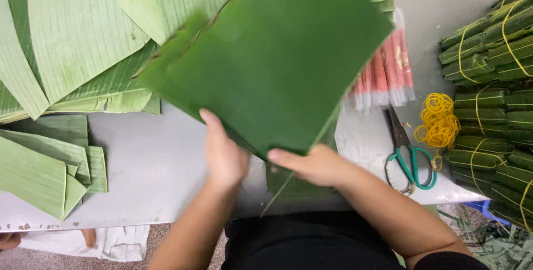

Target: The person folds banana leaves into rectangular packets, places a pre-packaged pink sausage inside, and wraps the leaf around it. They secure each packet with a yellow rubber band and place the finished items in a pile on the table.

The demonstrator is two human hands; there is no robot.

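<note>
Fingers of left hand [225, 153] and right hand [313, 164] closed on 1 dark green leaf sheet [272, 59]; scissors [408, 156], yellow rubber bands [438, 117] at 3 o'clock.

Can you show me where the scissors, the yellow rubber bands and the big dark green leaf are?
scissors [411, 165]: head view, on the green handles near the table's right edge.
yellow rubber bands [438, 119]: head view, middle of the loose pile.
big dark green leaf [277, 59]: head view, centre of its upper surface.
</note>
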